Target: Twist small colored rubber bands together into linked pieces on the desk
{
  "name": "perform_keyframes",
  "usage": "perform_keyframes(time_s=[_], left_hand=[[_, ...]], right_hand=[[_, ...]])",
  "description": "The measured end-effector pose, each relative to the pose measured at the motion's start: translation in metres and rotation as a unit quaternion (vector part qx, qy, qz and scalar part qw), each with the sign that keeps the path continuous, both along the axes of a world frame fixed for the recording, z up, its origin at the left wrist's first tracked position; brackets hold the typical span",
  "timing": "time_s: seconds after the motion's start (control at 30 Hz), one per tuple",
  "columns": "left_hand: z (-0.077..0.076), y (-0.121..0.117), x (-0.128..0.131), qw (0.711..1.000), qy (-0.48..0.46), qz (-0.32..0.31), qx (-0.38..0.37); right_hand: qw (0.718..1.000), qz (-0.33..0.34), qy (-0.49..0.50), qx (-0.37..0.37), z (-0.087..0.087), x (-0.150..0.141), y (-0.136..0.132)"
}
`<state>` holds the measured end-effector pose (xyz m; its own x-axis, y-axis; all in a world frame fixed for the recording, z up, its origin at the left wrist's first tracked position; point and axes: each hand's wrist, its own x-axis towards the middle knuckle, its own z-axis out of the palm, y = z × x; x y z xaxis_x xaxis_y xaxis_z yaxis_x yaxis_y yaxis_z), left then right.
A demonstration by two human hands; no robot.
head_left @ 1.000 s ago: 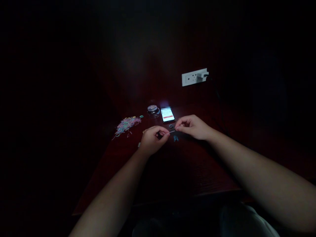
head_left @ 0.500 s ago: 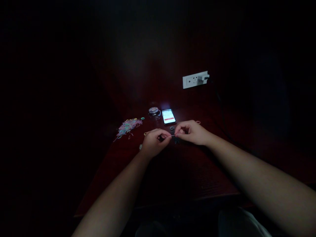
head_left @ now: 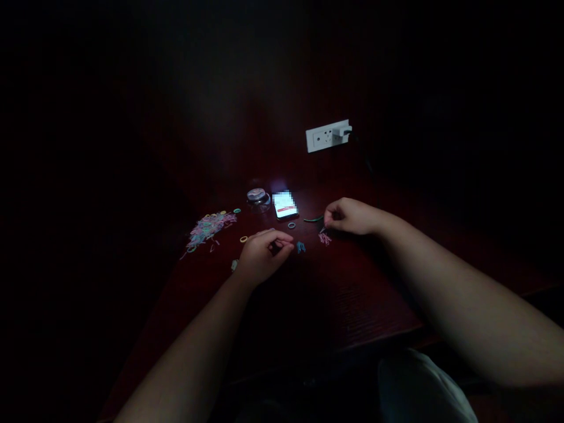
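My right hand (head_left: 350,216) is closed in a pinch just above a small cluster of pink rubber bands (head_left: 325,238). What its fingertips hold is too small and dark to make out. Beside those fingers lies a thin green strand (head_left: 313,220). Over the table's middle, my left hand (head_left: 267,254) has thumb and forefinger slightly apart, and nothing shows between them. A little blue group of bands (head_left: 301,247) lies just right of its fingertips. Behind it are a grey ring-shaped band (head_left: 291,225) and a yellow band (head_left: 244,239).
A loose heap of coloured rubber bands (head_left: 209,228) lies at the left of the dark red table (head_left: 308,305). A round clear container (head_left: 258,200) stands beside a lit phone (head_left: 285,205). On the wall is a socket (head_left: 328,136) with a plug and cable. A small pale object (head_left: 234,265) lies by my left wrist.
My hands, earlier fingertip to fingertip with a thin pale strand between them, have come apart. The right moved to the pink bands, uncovering the blue ones. The whole view has shifted slightly.
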<state>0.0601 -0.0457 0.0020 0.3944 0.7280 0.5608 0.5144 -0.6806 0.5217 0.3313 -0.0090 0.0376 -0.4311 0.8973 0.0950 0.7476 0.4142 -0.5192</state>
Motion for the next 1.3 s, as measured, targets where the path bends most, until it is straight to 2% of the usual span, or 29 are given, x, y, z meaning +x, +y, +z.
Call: perform_keyframes(time_s=[0.13,0.27,0.43,0.6,0.83,1.0,1.17,1.3], left_hand=[[0.002,-0.001,0.001,1.0,0.007,-0.005,0.003],[0.002,-0.001,0.0,1.0,0.013,-0.007,0.005],[0.002,0.0,0.0,1.0,0.013,-0.009,0.008],[0.004,-0.002,0.0,1.0,0.015,-0.017,-0.002],[0.005,-0.004,0.0,1.0,0.021,-0.014,-0.002],[0.005,-0.004,0.001,1.0,0.024,-0.015,0.007],[0.004,-0.003,0.0,1.0,0.028,-0.012,0.005],[0.004,-0.004,0.001,1.0,0.03,-0.01,0.002]], right_hand=[[0.999,-0.021,-0.021,0.019,-0.008,-0.007,0.0],[0.996,-0.05,-0.058,0.046,-0.008,-0.012,0.001],[0.992,-0.074,-0.099,0.028,-0.006,-0.014,-0.002],[0.995,-0.056,-0.086,0.006,-0.002,-0.017,-0.006],[0.993,-0.101,-0.068,0.006,-0.011,-0.008,0.006],[0.994,-0.057,-0.084,-0.029,-0.02,-0.003,0.01],[0.997,0.025,-0.058,-0.039,-0.02,-0.003,0.01],[0.996,0.065,-0.04,-0.053,-0.022,-0.003,0.011]])
